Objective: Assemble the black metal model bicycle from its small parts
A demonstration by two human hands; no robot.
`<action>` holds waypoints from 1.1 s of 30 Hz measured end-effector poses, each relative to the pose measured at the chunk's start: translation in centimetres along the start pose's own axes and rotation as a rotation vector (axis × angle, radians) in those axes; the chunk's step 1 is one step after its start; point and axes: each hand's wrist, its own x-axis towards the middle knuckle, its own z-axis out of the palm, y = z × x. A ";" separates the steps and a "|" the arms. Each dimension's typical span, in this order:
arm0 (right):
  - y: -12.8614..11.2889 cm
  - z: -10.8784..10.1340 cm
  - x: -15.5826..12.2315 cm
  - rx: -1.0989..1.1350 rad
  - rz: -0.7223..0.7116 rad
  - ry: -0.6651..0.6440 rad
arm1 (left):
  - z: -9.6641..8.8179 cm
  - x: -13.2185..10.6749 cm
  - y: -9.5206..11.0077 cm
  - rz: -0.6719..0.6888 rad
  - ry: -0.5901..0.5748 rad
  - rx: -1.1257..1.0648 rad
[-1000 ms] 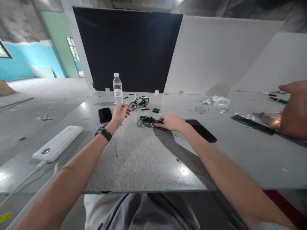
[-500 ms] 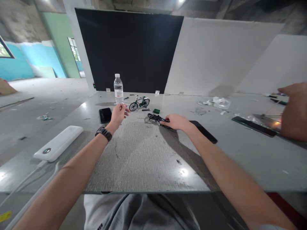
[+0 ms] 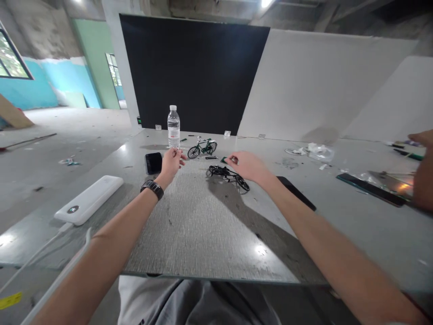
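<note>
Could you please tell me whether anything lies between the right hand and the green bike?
Yes: the green block lies close by the right hand, though whether they touch is unclear; the dark strip lies further along, just in front of the green bike. Both look low.

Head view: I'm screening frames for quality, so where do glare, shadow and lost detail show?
Head view: white glare spots the glossy grey tabletop near its front edge; head view: a broad shadow lies beside the bare right forearm; head view: fine parts of the small black model bicycle merge.
</note>
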 end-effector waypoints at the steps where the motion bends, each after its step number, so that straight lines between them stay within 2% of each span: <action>1: -0.9 -0.2 1.1 0.010 -0.036 0.042 | 0.0 0.1 -0.2 -0.006 -0.001 0.002; 4: -4.0 -0.2 5.3 -0.033 -0.215 0.047 | -0.1 0.3 -0.6 -0.003 0.005 0.006; 7: -6.5 0.8 10.0 -0.170 -0.312 0.024 | -0.3 0.5 -0.8 0.003 0.014 0.010; 10: -7.7 2.2 13.6 -0.273 -0.369 -0.034 | -0.5 0.6 -0.8 0.007 0.005 0.014; 13: -8.1 3.3 15.6 -0.304 -0.365 -0.059 | -0.5 0.7 -0.9 0.009 0.004 0.016; 17: -7.8 3.9 16.1 -0.332 -0.355 -0.086 | -0.5 1.0 -1.0 0.010 0.004 0.016; 27: -5.7 3.1 14.5 -0.319 -0.330 -0.073 | -1.1 1.1 -0.5 0.010 0.028 0.024; 30: -5.1 3.0 14.4 -0.299 -0.345 -0.074 | -1.0 1.0 -0.7 0.009 -0.002 0.032; 33: -4.9 2.9 14.1 -0.281 -0.362 -0.070 | -0.6 0.9 -1.0 0.005 -0.082 0.050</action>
